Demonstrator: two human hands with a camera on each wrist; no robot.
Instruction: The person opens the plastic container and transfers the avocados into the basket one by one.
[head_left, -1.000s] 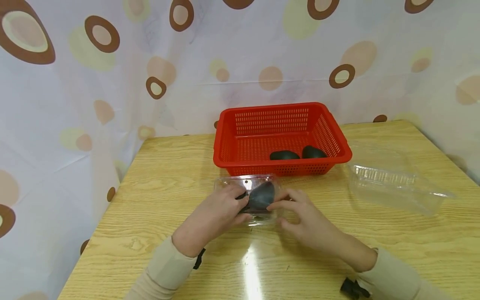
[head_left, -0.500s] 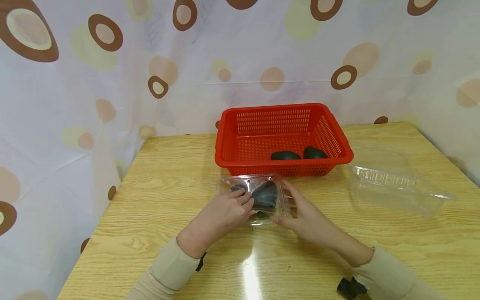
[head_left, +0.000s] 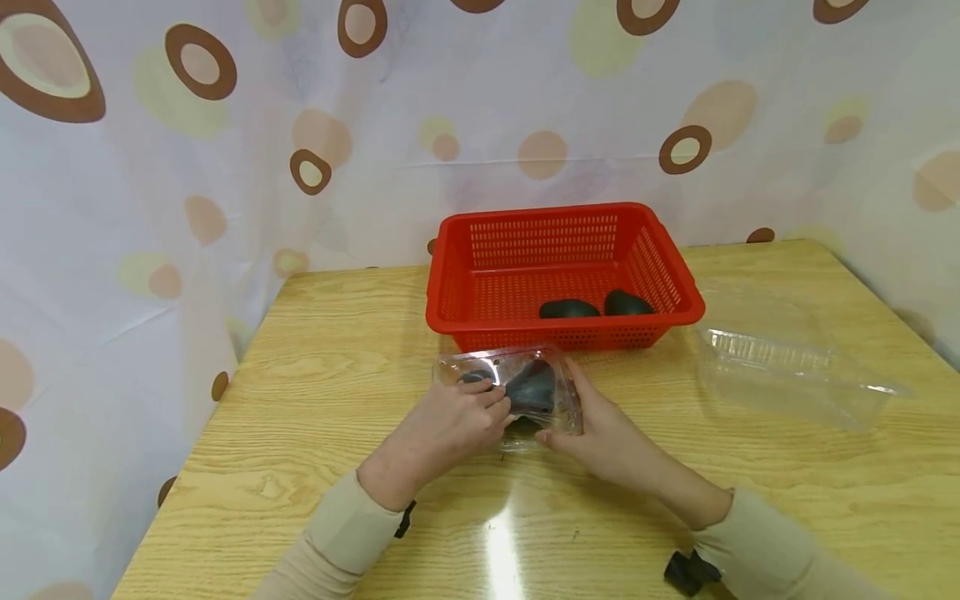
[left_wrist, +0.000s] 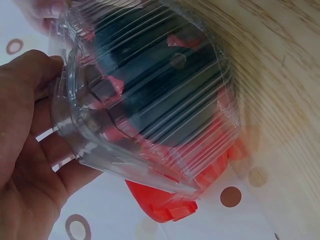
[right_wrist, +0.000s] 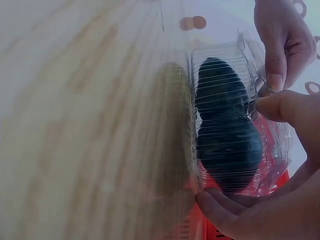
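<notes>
A small clear plastic box [head_left: 517, 385] with dark avocados [head_left: 531, 385] inside sits on the wooden table [head_left: 315, 375], just in front of a red basket [head_left: 562, 250]. My left hand [head_left: 491, 400] grips the box's near left edge, its fingers on the lid. My right hand [head_left: 564, 410] holds the right end, with the thumb on top and the fingers underneath. The left wrist view shows the ribbed box [left_wrist: 150, 100] against my palm. In the right wrist view, the box [right_wrist: 225, 130] sits between my thumb and fingers.
Two dark avocados [head_left: 568, 309] [head_left: 627, 303] lie in the red basket. A larger clear plastic container [head_left: 787, 367] stands open on the table at the right. A patterned curtain [head_left: 225, 125] hangs behind and to the left of the table.
My right hand has slid from the box's top to its right end and closed round it. My left fingers have drawn back to the near left edge. The box has shifted slightly.
</notes>
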